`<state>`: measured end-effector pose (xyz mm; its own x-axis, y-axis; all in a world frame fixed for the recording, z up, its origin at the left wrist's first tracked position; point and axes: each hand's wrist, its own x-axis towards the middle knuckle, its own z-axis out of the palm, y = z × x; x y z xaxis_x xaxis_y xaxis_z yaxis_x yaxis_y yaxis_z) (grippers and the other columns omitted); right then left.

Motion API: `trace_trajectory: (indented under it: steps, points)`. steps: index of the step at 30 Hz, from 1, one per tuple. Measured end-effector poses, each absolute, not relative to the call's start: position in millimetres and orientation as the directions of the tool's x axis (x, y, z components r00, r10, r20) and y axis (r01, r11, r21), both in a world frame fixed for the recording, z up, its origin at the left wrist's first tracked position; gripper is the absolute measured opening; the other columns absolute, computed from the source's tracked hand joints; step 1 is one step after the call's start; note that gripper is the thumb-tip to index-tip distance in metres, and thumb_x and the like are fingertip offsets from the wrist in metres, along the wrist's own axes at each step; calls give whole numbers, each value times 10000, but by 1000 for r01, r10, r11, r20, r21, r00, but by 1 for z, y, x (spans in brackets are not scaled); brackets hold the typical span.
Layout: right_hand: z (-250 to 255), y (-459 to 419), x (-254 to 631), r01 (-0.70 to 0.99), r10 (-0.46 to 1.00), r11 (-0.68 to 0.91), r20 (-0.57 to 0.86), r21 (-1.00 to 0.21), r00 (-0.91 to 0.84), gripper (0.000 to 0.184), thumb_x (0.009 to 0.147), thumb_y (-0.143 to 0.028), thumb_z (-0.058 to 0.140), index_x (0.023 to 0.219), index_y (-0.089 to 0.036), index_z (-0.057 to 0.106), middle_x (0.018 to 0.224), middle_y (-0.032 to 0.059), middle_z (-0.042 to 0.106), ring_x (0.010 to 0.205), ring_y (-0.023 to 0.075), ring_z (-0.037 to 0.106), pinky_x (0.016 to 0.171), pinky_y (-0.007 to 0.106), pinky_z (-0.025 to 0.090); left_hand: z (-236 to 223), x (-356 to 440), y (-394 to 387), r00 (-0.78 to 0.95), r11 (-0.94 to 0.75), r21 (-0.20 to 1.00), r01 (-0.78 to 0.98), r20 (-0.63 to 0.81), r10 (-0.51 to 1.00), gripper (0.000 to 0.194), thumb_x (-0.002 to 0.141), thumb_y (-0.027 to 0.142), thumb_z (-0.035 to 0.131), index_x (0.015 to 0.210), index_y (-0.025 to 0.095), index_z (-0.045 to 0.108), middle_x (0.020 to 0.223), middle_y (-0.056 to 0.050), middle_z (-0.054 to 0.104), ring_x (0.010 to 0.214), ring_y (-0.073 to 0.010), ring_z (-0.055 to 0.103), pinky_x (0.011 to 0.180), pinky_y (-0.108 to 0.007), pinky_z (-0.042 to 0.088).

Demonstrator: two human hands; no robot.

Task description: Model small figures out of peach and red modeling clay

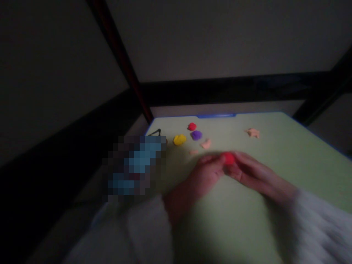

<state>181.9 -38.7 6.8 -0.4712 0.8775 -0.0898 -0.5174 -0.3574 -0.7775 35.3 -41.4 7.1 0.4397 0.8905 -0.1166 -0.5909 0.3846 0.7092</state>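
Observation:
A small red lump of modelling clay (228,158) is held above the pale green table between both hands. My left hand (207,172) has its thumb and fingers closed on the lump's left side. From the right, my right hand (249,170) grips the same lump with its fingers. Just beyond the hands lie a curved pale pink clay piece (206,144) and a thin pink clay strip (193,152). Behind these are a purple clay lump (197,135), a yellow clay lump (179,139) and another red clay lump (192,126).
A small pink animal-shaped figure (253,132) stands on the table's far right part. The pale green tabletop (288,146) has a blue edge and a blue handle (217,116) at the back. A blurred-out bluish object (143,156) is at the left edge, near a dark thin frame (156,132).

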Motion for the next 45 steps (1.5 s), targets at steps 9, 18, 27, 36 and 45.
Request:
trace_trajectory:
  steps: [9,18,27,36,45]
  points:
    - [7,-38,185,-488,872,-358,-98,-796,-480,88,722,-223,706,764,-155,669,683,-15,616,599,74,535,609,189,451,8,34,-36,449,445,660,-605,-179,875,176,679,268,684,633,162,552,541,43,466,556,-83,462,633,-243,386]
    - [10,-39,181,-525,894,-325,-73,-787,-443,117,739,-240,692,655,-180,636,591,-55,564,518,49,499,521,150,434,13,38,-41,512,481,641,-598,-156,845,103,714,162,625,632,145,566,558,38,455,506,-55,392,540,-195,351]
    - [11,-40,179,-539,902,-325,-85,-777,-422,148,723,-254,708,623,-181,627,569,-55,545,490,45,476,502,141,437,10,36,-41,500,402,701,-590,-74,863,96,736,197,616,658,149,587,591,32,499,486,-57,365,606,-230,374]
    - [10,-39,180,-524,904,-300,-62,-797,-422,149,764,-246,668,647,-174,611,576,-52,524,510,56,462,517,164,420,15,38,-39,459,404,683,-608,-112,881,164,731,193,612,581,160,554,548,34,437,513,-69,372,569,-218,357]
    - [12,-41,179,-538,915,-301,-79,-787,-397,123,711,-259,724,670,-178,640,637,-44,591,569,53,508,568,159,437,11,37,-40,406,283,843,-458,-85,910,127,663,244,679,717,132,653,691,-34,614,693,-125,534,664,-251,398]
